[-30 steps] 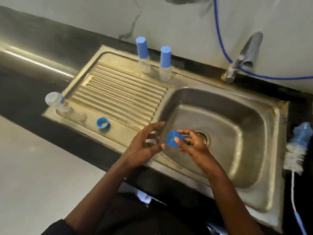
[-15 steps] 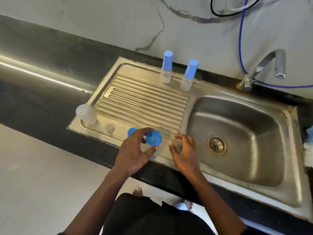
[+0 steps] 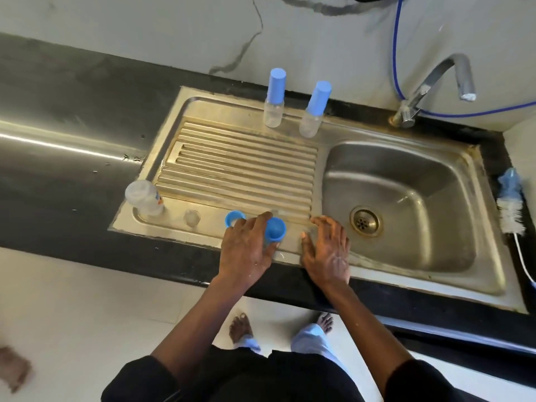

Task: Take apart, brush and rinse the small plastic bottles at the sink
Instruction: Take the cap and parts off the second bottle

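Setting a blue cap (image 3: 275, 231), pinched in the left hand (image 3: 246, 253), on the drainboard (image 3: 232, 158) beside a second cap (image 3: 233, 219); resting the right hand (image 3: 326, 250) flat, empty. Next, likely: releasing, then fetching a capped bottle (image 3: 274, 97) behind.

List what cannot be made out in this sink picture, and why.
Head view only:
1. The brush: its handle runs off the right edge.
2. The loose blue cap: partly hidden by the left hand, which holds a second cap.
3. The leftmost bottle: label too blurred to read.
4. The sink rim under the right hand: covered.
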